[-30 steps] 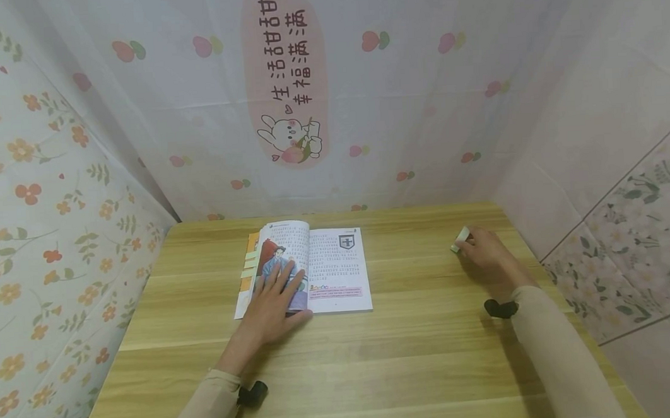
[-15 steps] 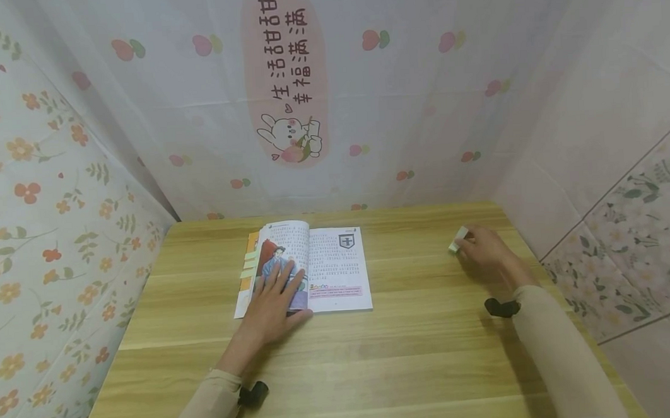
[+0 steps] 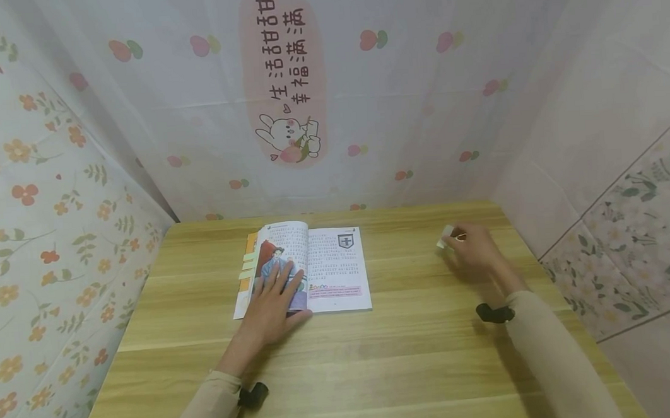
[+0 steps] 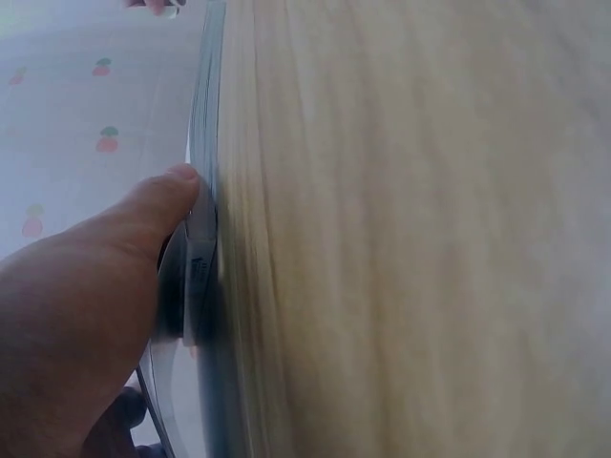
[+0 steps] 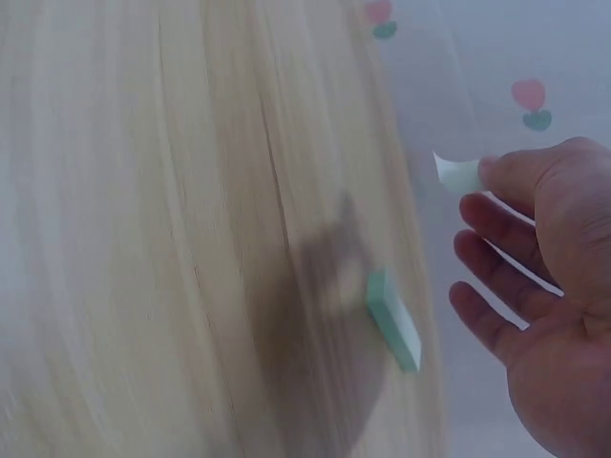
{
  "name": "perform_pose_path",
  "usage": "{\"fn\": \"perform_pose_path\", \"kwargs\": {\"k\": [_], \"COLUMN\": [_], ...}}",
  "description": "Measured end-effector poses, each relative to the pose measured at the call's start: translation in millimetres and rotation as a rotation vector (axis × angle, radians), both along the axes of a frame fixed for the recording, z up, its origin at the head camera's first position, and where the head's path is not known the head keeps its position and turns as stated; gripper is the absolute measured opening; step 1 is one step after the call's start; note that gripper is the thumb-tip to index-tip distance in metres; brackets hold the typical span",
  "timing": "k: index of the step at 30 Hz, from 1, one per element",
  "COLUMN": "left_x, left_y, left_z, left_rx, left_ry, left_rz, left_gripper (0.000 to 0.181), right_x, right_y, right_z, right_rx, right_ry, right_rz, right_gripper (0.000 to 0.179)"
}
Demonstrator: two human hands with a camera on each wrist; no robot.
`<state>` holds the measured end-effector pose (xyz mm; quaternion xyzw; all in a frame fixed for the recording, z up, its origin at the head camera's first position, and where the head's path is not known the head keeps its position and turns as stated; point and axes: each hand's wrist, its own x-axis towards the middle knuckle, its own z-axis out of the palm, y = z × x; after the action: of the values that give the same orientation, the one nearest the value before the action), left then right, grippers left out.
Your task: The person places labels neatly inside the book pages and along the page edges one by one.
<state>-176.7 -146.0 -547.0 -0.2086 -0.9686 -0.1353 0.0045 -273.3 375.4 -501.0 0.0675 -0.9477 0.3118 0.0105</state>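
An open book (image 3: 338,278) lies on the wooden table, its left page showing a colour picture of a seated figure. My left hand (image 3: 272,307) rests on that page with fingers spread; in the left wrist view the thumb (image 4: 158,210) lies along the book's edge. To the right of the book, my right hand (image 3: 473,249) pinches a small pale green sticky note (image 5: 458,174) between thumb and finger, above the table. Below it, in the right wrist view, a pad of pale green sticky notes (image 5: 391,320) lies on the tabletop, apart from the hand.
Pale sticky tabs (image 3: 247,265) stick out from the book's left edge. Patterned cloths (image 3: 333,171) hang behind and at both sides of the table (image 3: 400,370). A black band with a small device (image 3: 254,396) sits on each wrist.
My right hand has lifted a little and moved left, carrying a single sticky note off the pad, which stays on the table. My left hand has kept its place on the book.
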Motion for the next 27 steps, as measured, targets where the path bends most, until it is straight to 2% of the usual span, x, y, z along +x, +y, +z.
{"fn": "perform_pose_path", "kwargs": {"k": [8, 21, 27], "left_x": [0.1, 0.9, 0.7], "left_y": [1.0, 1.2, 1.1], "left_z": [-0.4, -0.5, -0.7], "left_rx": [-0.009, -0.009, -0.014], "left_ry": [0.008, 0.009, 0.000], "left_rz": [0.004, 0.008, 0.008], "left_gripper": [0.092, 0.091, 0.092], "right_x": [7.4, 13.7, 12.4], "right_y": [-22, -50, -57], "right_z": [1.6, 0.7, -1.4], "right_rx": [-0.052, -0.103, -0.128], "right_ry": [0.015, 0.117, 0.121], "right_rz": [0.041, 0.078, 0.120], "right_gripper": [0.027, 0.016, 0.024]}}
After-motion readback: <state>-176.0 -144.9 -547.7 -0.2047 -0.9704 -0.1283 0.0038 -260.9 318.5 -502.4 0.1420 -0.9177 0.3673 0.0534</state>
